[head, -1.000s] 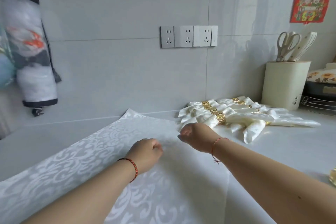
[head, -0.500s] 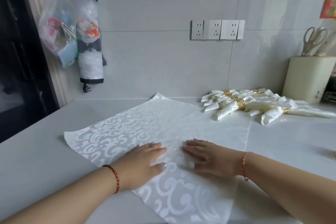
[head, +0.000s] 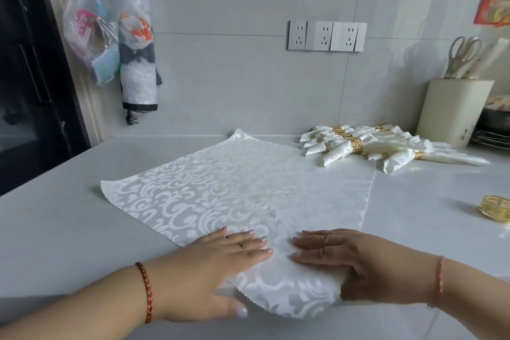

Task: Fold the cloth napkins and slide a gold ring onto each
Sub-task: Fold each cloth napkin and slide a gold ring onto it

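Note:
A white damask cloth napkin (head: 237,190) lies spread flat on the pale counter, one corner toward the wall and one toward me. My left hand (head: 218,265) and my right hand (head: 358,265) rest palm down on its near corner, fingers spread and pointing at each other. The thumbs seem to sit at or under the near edge. A pile of rolled napkins with gold rings (head: 380,148) lies at the back right. One loose gold ring (head: 495,208) lies on the counter at the right edge.
A cream knife block (head: 452,110) with scissors stands at the back right by a wire rack (head: 491,139). Plastic bags (head: 110,33) hang on the wall at left beside a dark doorway. Wall sockets (head: 327,35) sit above the counter.
Both hands drew back from the napkin's middle to its near corner and went from fists to flat palms. The view shifted left and down.

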